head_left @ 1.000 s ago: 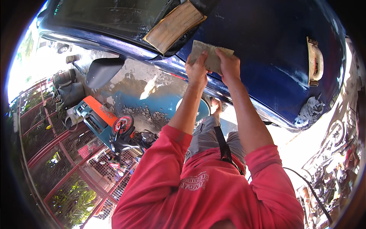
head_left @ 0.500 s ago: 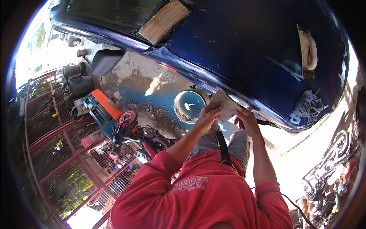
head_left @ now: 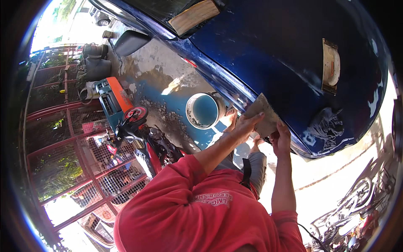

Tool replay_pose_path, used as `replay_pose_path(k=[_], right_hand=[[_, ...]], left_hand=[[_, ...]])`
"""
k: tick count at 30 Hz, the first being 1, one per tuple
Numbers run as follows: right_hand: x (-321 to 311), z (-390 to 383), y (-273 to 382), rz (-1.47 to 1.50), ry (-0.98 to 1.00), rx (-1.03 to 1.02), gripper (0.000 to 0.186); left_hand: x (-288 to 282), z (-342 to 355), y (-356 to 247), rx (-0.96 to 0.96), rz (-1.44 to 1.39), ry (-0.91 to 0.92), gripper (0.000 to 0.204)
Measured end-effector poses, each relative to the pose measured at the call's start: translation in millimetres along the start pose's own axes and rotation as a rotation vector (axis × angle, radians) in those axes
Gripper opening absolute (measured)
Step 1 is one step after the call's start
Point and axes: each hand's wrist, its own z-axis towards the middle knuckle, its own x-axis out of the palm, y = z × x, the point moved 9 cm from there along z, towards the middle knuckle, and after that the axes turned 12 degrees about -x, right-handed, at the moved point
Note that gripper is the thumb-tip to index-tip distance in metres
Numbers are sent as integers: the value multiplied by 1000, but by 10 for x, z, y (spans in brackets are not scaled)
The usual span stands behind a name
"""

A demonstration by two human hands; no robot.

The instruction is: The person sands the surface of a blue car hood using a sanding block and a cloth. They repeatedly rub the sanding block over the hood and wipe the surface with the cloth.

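A sheet of greyish-beige sandpaper (head_left: 268, 122) is held up between my hands, beside the edge of the blue car body (head_left: 252, 54). My left hand (head_left: 247, 127) grips its left side, thumb lying over the face of the sheet. At the lower right corner, the fingers of my right hand (head_left: 282, 137) are pinched on it. Farther up on the blue panel lie a flat wooden board (head_left: 194, 17) and a curved pale block with a handle-like strip (head_left: 331, 69). A crumpled grey rag (head_left: 328, 126) rests near the panel's right end.
A white bucket of water (head_left: 204, 111) stands on the wet floor by my feet. To the left are a motorcycle (head_left: 147, 138), an orange and teal machine (head_left: 113, 98) and a red mesh fence (head_left: 71, 136). Bicycles and scrap (head_left: 357, 206) crowd the lower right.
My view has shifted and turned slightly. Both hands, still on the sandpaper, now appear farther right and closer to the car's edge.
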Motion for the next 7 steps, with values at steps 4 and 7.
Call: replay_pose_path(k=[4, 7], right_hand=[[261, 194, -207, -29, -139, -11, 39], [632, 423, -241, -118, -111, -72, 51]], left_hand=[[71, 7, -188, 111, -107, 73, 35], [-129, 76, -418, 128, -286, 60, 44]])
